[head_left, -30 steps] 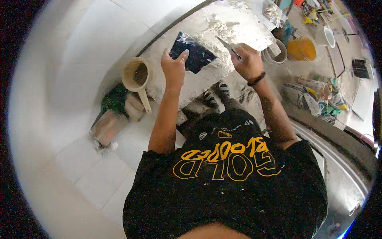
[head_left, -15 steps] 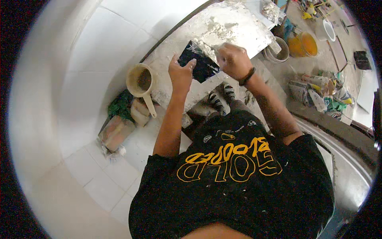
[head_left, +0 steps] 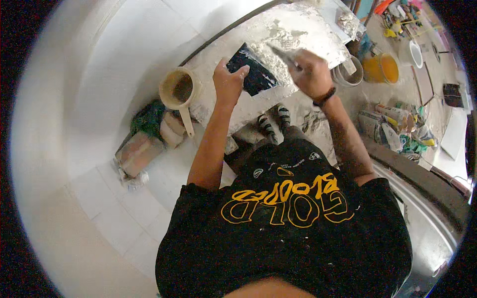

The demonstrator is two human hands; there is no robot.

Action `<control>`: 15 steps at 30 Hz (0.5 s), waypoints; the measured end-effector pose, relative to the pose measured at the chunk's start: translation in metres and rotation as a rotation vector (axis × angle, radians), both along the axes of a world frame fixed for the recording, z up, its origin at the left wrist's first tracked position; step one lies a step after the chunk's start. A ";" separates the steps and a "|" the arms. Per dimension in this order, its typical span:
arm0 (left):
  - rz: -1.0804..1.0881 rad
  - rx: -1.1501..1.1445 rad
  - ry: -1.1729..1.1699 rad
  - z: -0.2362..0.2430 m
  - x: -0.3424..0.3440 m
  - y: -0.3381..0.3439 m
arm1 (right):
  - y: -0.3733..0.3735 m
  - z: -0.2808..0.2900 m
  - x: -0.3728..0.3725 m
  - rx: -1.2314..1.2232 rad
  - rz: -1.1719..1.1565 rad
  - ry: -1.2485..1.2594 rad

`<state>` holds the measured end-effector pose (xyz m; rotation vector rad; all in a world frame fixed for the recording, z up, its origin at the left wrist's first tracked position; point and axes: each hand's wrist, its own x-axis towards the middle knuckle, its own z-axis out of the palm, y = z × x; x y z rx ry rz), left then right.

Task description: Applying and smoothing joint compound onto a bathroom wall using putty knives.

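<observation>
Two bare hands were over a white-crusted work surface. The left hand grasped the left side of a dark, flat panel, its thumb lying across the upper face. That panel sat toward the near side of the surface, between the hands, with pale smears along its far right edge. The right hand, blurred, was clenched around a thin tool that pointed left, just beyond the panel; whether the two touched, I could not tell. A dark band circled the right wrist. To the left, just beside the surface, stood a beige dipper, its handle pointing near. To the right were a greyish bucket and, farther right, an orange bucket.
</observation>
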<state>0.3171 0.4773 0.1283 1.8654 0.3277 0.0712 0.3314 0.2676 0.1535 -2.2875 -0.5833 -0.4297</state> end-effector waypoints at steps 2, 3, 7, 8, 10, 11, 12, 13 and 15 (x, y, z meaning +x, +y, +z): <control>-0.020 0.018 0.049 -0.003 -0.001 0.003 | 0.017 -0.008 -0.015 0.097 0.140 -0.006; -0.009 0.028 0.064 -0.008 -0.002 0.004 | 0.030 -0.010 -0.018 0.018 0.136 0.038; 0.011 -0.144 -0.036 -0.023 -0.001 0.015 | 0.050 -0.045 0.029 -0.067 0.080 -0.013; 0.000 -0.143 -0.035 -0.022 0.002 0.016 | 0.042 -0.056 0.049 -0.079 0.055 -0.031; 0.021 0.066 -0.082 -0.020 0.005 0.020 | 0.032 -0.044 0.057 -0.002 -0.020 -0.078; 0.029 0.068 -0.079 -0.025 0.005 0.022 | 0.026 -0.030 0.050 0.008 -0.039 -0.094; 0.067 0.045 -0.090 -0.034 0.004 0.025 | 0.020 -0.020 0.038 -0.020 -0.027 -0.097; 0.096 0.019 -0.103 -0.039 0.004 0.025 | 0.015 -0.017 0.024 -0.008 0.010 -0.105; 0.072 -0.022 -0.025 -0.008 0.001 0.006 | 0.009 -0.016 -0.009 0.017 0.103 0.027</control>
